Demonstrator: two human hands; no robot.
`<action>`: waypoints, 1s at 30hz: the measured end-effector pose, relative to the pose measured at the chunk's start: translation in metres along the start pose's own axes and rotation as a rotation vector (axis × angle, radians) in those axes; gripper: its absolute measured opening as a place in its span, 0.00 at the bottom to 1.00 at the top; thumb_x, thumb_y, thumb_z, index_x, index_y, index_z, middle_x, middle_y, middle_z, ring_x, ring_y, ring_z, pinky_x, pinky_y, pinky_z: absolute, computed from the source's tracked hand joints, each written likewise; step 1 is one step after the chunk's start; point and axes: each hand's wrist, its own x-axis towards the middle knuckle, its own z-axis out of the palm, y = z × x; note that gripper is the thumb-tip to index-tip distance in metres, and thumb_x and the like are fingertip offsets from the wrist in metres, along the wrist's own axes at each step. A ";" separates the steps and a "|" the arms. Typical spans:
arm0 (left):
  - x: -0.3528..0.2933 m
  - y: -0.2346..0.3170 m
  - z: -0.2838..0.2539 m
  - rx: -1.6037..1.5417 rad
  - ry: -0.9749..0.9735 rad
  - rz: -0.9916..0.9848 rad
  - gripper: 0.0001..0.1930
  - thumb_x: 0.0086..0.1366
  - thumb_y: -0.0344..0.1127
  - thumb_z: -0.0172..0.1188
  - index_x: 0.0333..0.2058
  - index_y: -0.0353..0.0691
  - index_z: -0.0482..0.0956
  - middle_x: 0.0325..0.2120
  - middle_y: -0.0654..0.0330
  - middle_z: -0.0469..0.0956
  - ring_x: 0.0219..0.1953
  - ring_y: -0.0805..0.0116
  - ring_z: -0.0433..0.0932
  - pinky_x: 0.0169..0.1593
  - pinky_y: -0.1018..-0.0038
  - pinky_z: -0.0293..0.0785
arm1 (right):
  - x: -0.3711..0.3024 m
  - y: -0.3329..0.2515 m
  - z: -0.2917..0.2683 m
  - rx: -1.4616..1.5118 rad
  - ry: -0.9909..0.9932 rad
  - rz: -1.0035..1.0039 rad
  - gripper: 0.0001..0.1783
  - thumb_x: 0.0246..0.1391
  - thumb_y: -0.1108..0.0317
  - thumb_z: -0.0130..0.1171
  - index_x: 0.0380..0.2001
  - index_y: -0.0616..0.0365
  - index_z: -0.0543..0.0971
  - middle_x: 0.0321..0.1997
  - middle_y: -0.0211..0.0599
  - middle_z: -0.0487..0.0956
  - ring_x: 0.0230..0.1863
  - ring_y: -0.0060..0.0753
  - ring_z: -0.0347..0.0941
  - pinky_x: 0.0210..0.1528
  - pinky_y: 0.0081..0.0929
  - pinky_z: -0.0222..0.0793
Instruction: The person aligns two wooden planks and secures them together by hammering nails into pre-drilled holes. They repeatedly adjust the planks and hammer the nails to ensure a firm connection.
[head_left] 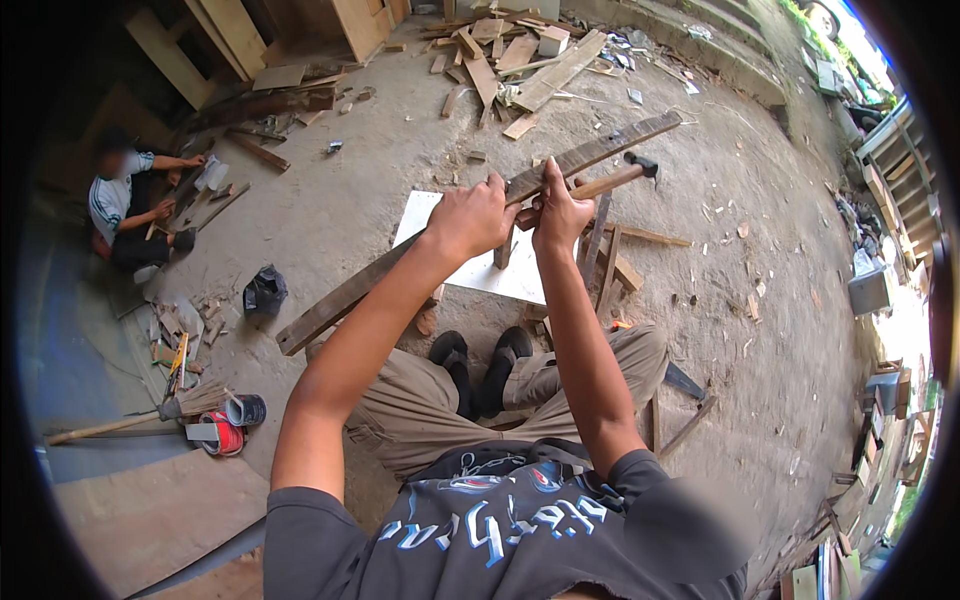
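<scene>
A long dark wooden plank (370, 272) slants across in front of me, from low on the left to high on the right. My left hand (470, 215) is closed around it near the middle. Close beside, my right hand (562, 208) grips a hammer by its wooden handle (608, 182). Its dark head (643, 165) points away to the right, and the fingers of this hand also press against the plank. Below both hands a white board (490, 280) lies on the ground, with a short wooden piece (503, 252) standing above it, partly hidden.
Narrow wooden pieces (610, 262) and a handsaw (684, 380) lie to my right. Scrap wood (520, 70) is heaped at the far side. On the left are a black bag (265, 291), a brush (195, 400), a red can (222, 434), and another person (130, 205) sitting with wood.
</scene>
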 end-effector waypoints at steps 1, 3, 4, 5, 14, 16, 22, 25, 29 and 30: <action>0.001 -0.001 0.001 -0.005 0.004 0.002 0.24 0.69 0.49 0.53 0.46 0.27 0.70 0.29 0.37 0.82 0.37 0.37 0.82 0.43 0.50 0.79 | 0.002 0.004 -0.003 0.024 -0.011 0.018 0.30 0.51 0.68 0.73 0.47 0.64 0.63 0.31 0.34 0.74 0.23 0.20 0.71 0.21 0.20 0.66; -0.001 0.000 0.001 -0.034 -0.002 -0.015 0.23 0.68 0.47 0.55 0.45 0.27 0.70 0.30 0.36 0.81 0.38 0.37 0.82 0.43 0.50 0.78 | 0.004 0.008 -0.006 0.053 -0.025 0.033 0.27 0.52 0.69 0.72 0.46 0.63 0.64 0.33 0.36 0.76 0.23 0.20 0.71 0.21 0.19 0.67; 0.001 -0.003 0.003 -0.062 -0.002 -0.015 0.23 0.67 0.48 0.56 0.45 0.28 0.71 0.31 0.36 0.81 0.38 0.38 0.82 0.44 0.50 0.78 | 0.006 0.008 -0.008 0.020 -0.050 0.015 0.27 0.52 0.69 0.72 0.45 0.63 0.65 0.33 0.35 0.76 0.23 0.20 0.71 0.21 0.19 0.67; 0.001 -0.009 0.004 -0.089 -0.004 -0.019 0.24 0.67 0.48 0.57 0.45 0.29 0.71 0.32 0.36 0.81 0.39 0.38 0.82 0.44 0.51 0.78 | 0.004 0.005 -0.006 -0.010 -0.077 0.001 0.26 0.52 0.69 0.72 0.44 0.62 0.65 0.32 0.35 0.76 0.23 0.20 0.71 0.21 0.20 0.67; -0.015 -0.016 0.000 -0.193 -0.081 -0.172 0.26 0.62 0.53 0.64 0.46 0.34 0.73 0.34 0.39 0.82 0.43 0.40 0.81 0.47 0.52 0.76 | 0.005 -0.001 0.002 -0.121 -0.170 -0.078 0.21 0.53 0.69 0.70 0.41 0.62 0.69 0.32 0.32 0.76 0.27 0.19 0.73 0.26 0.19 0.69; -0.016 -0.010 -0.002 -0.171 -0.090 -0.203 0.26 0.62 0.53 0.63 0.46 0.34 0.73 0.35 0.39 0.82 0.43 0.40 0.81 0.47 0.52 0.77 | 0.006 0.002 -0.001 -0.122 -0.163 -0.056 0.20 0.53 0.69 0.70 0.41 0.62 0.70 0.32 0.32 0.76 0.27 0.19 0.73 0.26 0.19 0.69; -0.015 -0.004 -0.001 -0.140 -0.094 -0.258 0.27 0.65 0.54 0.59 0.46 0.33 0.73 0.35 0.39 0.82 0.42 0.40 0.82 0.46 0.52 0.78 | 0.011 0.005 0.000 -0.150 -0.203 -0.022 0.20 0.54 0.68 0.70 0.41 0.64 0.69 0.32 0.34 0.76 0.26 0.20 0.73 0.25 0.20 0.69; -0.015 -0.003 0.001 -0.125 -0.083 -0.249 0.26 0.66 0.54 0.59 0.45 0.32 0.72 0.35 0.38 0.82 0.41 0.40 0.82 0.45 0.52 0.79 | 0.012 -0.001 -0.001 -0.279 -0.183 -0.001 0.21 0.56 0.64 0.69 0.42 0.65 0.69 0.31 0.34 0.75 0.24 0.21 0.71 0.24 0.21 0.68; -0.016 -0.001 0.002 -0.117 -0.061 -0.242 0.26 0.67 0.53 0.58 0.44 0.30 0.71 0.34 0.37 0.82 0.40 0.40 0.82 0.44 0.52 0.80 | -0.001 -0.032 -0.018 -0.551 -0.137 -0.069 0.21 0.67 0.53 0.55 0.41 0.64 0.69 0.27 0.32 0.71 0.20 0.19 0.67 0.19 0.20 0.64; -0.017 -0.002 0.002 -0.119 -0.056 -0.250 0.26 0.67 0.53 0.57 0.44 0.30 0.71 0.33 0.37 0.82 0.40 0.40 0.83 0.43 0.52 0.80 | -0.012 -0.050 -0.018 -0.601 -0.152 -0.085 0.18 0.70 0.55 0.50 0.43 0.62 0.69 0.26 0.29 0.71 0.19 0.16 0.65 0.16 0.19 0.61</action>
